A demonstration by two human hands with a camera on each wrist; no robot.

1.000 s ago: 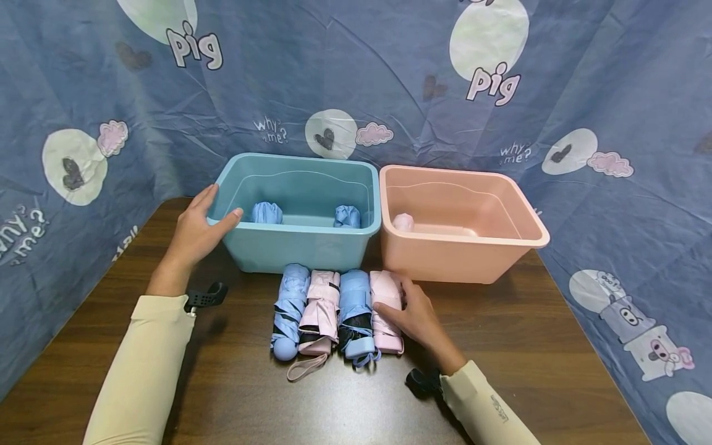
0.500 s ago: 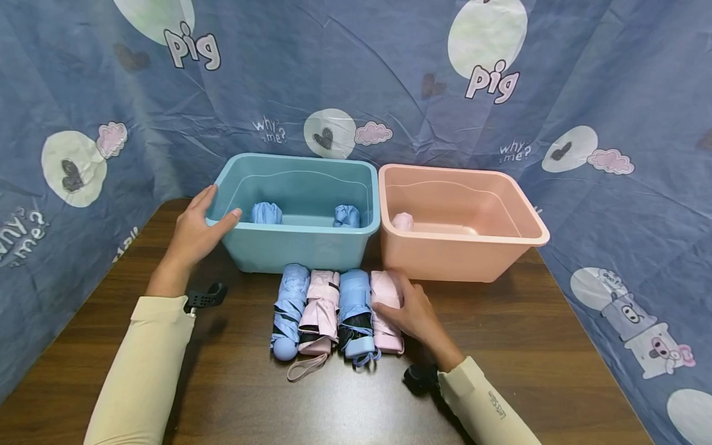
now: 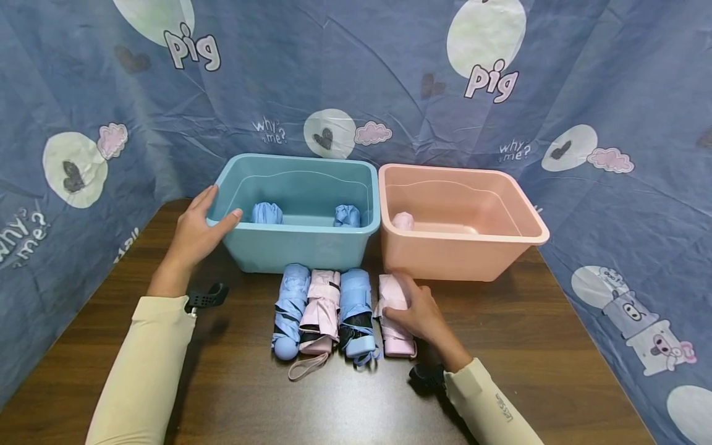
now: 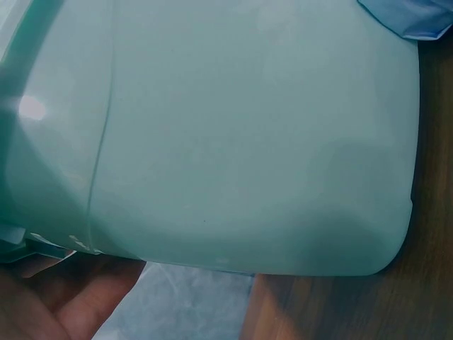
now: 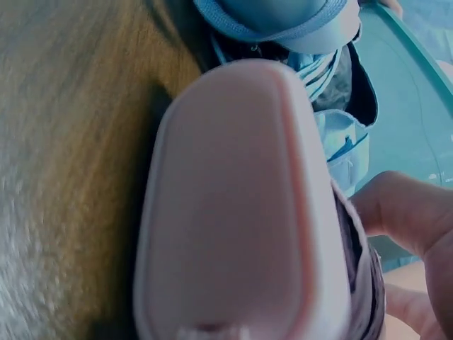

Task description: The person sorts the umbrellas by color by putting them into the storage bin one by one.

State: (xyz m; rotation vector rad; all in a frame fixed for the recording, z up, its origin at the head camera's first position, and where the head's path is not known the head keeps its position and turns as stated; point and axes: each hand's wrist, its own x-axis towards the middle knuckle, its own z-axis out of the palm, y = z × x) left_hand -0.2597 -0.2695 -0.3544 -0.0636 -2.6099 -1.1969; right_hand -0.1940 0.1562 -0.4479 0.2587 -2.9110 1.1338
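My right hand (image 3: 421,310) grips a folded pink umbrella (image 3: 394,303) by its side, close to the wooden tabletop. Its pink end cap (image 5: 219,198) fills the right wrist view, with my fingers (image 5: 407,209) behind it. To its left lie a blue umbrella (image 3: 356,296), a pink umbrella (image 3: 323,296) and another blue umbrella (image 3: 292,293), side by side. My left hand (image 3: 194,235) rests spread at the front left corner of the blue bin (image 3: 300,247), thumb by the front rim. The bin's wall (image 4: 233,142) spans the left wrist view; most of that hand is out of frame there.
Two rolled blue bundles (image 3: 267,213) sit inside the blue bin. A pink bin (image 3: 445,258) stands against its right side, with one pink bundle (image 3: 403,222) in it. Behind both hangs a blue printed cloth (image 3: 356,74). Brown tabletop (image 3: 517,358) extends in front.
The pink umbrella in my right hand has shifted slightly right, opening a gap from the blue umbrella beside it. My left hand has stayed at the blue bin.
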